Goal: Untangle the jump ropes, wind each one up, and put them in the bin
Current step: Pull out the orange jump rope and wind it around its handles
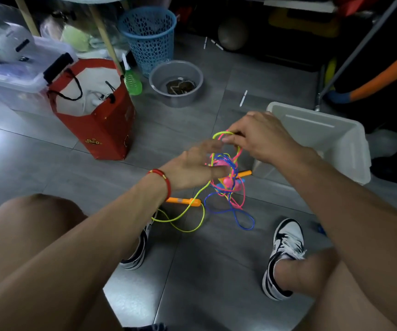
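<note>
Tangle of jump ropes (226, 177) held up off the floor (192, 271) between the knees: yellow-green, pink and blue cords knotted together, with pink handles (232, 182) caught in the middle.

Right hand (262, 137) pinches the yellow-green loop (221, 133) at the top of the knot. Left hand (192, 168) is at the knot's side, thumb against the cords; motion blur, so I cannot tell whether its fingers grip anything.

Orange handles (184, 201) lie on the floor below, slack yellow-green and blue loops trailing beside the shoes.

White bin (350, 149) stands just right of the hands; no rope visible in it.

Handling, judged: cords thin, light, limp and probably slick; they will slide through loops but snag where handles pass. Handles rigid, best grip points. Suggest freeing one handle end first and feeding it back through, rather than pulling on mid-cord, which would tighten the knot.
</note>
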### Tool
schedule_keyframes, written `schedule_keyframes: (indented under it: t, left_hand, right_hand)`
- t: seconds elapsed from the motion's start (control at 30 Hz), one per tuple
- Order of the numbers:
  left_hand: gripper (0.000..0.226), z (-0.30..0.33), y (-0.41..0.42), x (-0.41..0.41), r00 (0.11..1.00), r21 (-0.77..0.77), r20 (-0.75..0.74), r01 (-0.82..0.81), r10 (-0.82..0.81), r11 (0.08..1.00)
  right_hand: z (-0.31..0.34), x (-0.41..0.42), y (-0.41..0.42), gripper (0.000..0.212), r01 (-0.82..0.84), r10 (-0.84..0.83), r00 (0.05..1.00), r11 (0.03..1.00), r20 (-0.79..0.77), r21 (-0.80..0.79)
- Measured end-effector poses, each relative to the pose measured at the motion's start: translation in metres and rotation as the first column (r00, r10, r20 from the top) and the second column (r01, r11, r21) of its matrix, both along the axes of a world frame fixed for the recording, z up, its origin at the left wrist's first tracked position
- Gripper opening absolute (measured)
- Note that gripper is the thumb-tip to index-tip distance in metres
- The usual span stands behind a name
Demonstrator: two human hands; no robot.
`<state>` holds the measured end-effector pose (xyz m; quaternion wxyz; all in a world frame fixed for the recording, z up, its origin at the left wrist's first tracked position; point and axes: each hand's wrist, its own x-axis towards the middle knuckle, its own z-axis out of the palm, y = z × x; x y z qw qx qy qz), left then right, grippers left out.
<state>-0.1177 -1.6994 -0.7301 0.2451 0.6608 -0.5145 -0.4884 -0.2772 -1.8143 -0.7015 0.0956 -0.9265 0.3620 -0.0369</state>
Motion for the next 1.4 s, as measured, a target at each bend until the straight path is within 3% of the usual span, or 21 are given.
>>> schedule_keyframes:
  t: [0.1,0.13,0.2,0.27,0.3,0.37,0.4,0.47,0.53,0.7,0.8,0.87,0.97,1.03,1.1,1.2,1.3,1.33,1.4]
  left_hand:
    - [0.023,0.005,-0.006,-0.008,0.999,-0.123,0.012,-0.032,0.034,0.992]
    - [0.020,0.009,-0.008,-0.006,0.996,-0.183,0.055,-0.056,0.067,0.981]
    - [0.025,0.015,-0.012,0.003,0.971,-0.340,0.178,-0.094,0.162,0.936]
    - [0.013,0.022,-0.014,0.010,0.942,-0.450,0.255,-0.086,0.220,0.889]
    - [0.019,0.024,-0.014,0.010,0.941,-0.431,0.286,-0.043,0.182,0.901]
    - [0.040,0.021,-0.014,0.003,0.939,-0.253,0.345,0.101,-0.008,0.962]
    - [0.037,0.017,-0.014,-0.001,0.929,-0.194,0.366,0.136,-0.057,0.971]
    - [0.026,0.014,-0.013,-0.005,0.912,-0.222,0.409,0.134,-0.033,0.966]
    - [0.029,0.019,-0.013,-0.004,0.897,-0.311,0.440,0.121,0.030,0.943]
    - [0.032,0.046,-0.014,0.008,0.934,-0.496,0.265,-0.081,0.239,0.865]
    - [0.034,0.059,-0.010,0.013,0.918,-0.582,0.154,-0.215,0.366,0.784]
    - [0.035,0.066,-0.008,0.022,0.891,-0.599,0.041,-0.341,0.453,0.724]
    - [0.031,0.065,-0.001,0.038,0.876,-0.482,0.046,-0.401,0.480,0.779]
    - [0.028,0.054,0.000,0.046,0.881,-0.285,0.243,-0.336,0.407,0.898]
    - [0.042,0.041,0.002,0.052,0.860,-0.020,0.473,-0.209,0.194,0.978]
    - [0.031,0.027,0.005,0.055,0.842,0.294,0.522,-0.026,-0.138,0.955]
    - [0.017,0.024,0.005,0.043,0.787,0.298,0.565,0.087,-0.250,0.950]
    - [0.014,0.025,0.003,0.036,0.788,0.259,0.564,0.115,-0.247,0.959]
    - [0.014,0.031,-0.002,0.020,0.893,0.203,0.415,0.095,-0.173,0.975]
  right_hand:
    - [-0.003,-0.001,0.001,0.026,-0.045,0.044,0.999,0.999,0.012,0.021]
    - [-0.004,-0.004,0.000,0.027,-0.055,0.055,0.998,0.998,0.007,0.041]
    - [-0.004,-0.010,-0.002,0.027,-0.083,0.084,0.996,0.994,-0.005,0.074]
    - [-0.003,-0.013,-0.002,0.024,-0.108,0.109,0.994,0.989,0.003,0.098]
    - [-0.002,-0.013,0.000,0.024,-0.115,0.115,0.993,0.987,0.012,0.107]
    - [-0.001,-0.012,0.003,0.027,-0.145,0.142,0.989,0.985,0.041,0.098]
    - [-0.001,-0.011,0.004,0.028,-0.159,0.156,0.987,0.984,0.042,0.085]
    - [-0.004,-0.012,0.003,0.027,-0.164,0.163,0.987,0.985,0.018,0.062]
    - [-0.011,-0.016,0.001,0.024,-0.126,0.127,0.992,0.990,-0.016,0.057]
    - [-0.037,-0.037,-0.015,0.033,0.109,-0.105,0.988,0.994,-0.112,0.029]
    - [-0.046,-0.048,-0.028,0.015,0.259,-0.261,0.958,0.965,-0.121,-0.032]
    - [-0.051,-0.052,-0.033,0.015,0.321,-0.325,0.930,0.946,-0.171,-0.051]
    - [-0.058,-0.054,-0.038,0.015,0.391,-0.384,0.905,0.920,-0.181,0.003]
    - [-0.050,-0.051,-0.044,0.015,0.454,-0.451,0.891,0.890,-0.051,0.046]
    - [-0.036,-0.048,-0.051,0.019,0.486,-0.494,0.862,0.869,0.118,0.089]
    - [-0.007,-0.049,-0.054,0.024,0.444,-0.488,0.827,0.871,0.279,0.209]
    - [0.011,-0.041,-0.048,0.017,0.354,-0.354,0.885,0.934,0.302,0.058]
    - [0.015,-0.037,-0.044,0.025,0.324,-0.305,0.902,0.946,0.305,-0.012]
    - [0.021,-0.027,-0.039,0.039,0.287,-0.259,0.917,0.956,0.304,-0.052]
